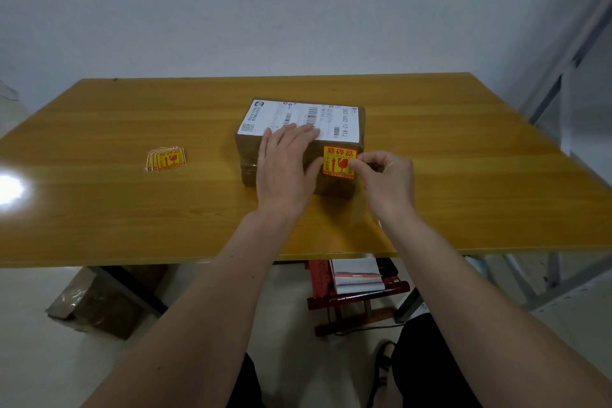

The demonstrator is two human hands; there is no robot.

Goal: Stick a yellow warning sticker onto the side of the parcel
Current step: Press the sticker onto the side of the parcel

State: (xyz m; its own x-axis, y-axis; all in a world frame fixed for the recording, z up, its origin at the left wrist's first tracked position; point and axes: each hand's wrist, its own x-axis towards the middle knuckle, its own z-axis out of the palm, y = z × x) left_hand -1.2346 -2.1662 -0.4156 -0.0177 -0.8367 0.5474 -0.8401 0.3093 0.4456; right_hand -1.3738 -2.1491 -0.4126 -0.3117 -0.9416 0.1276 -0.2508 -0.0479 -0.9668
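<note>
Head view: sticker (339, 162) upright on parcel (281, 156) side; right hand (387, 180) pinches its edge, left hand (286, 164) flat.

Beside the right hand (385, 180), the sticker (339, 162) is yellow with red characters and arrows. Under the left hand (285, 165), the parcel (281, 156) is brown, its label (298, 117) white with black barcodes. The table (132, 209) is honey-yellow woodgrain.

You have one brown parcel (298, 142) on one wooden table (132, 209), with one white shipping label (298, 116) on its top. One yellow warning sticker (339, 162) sits on its side. One small stack of spare stickers (166, 158) lies apart; their number cannot be told.
</note>
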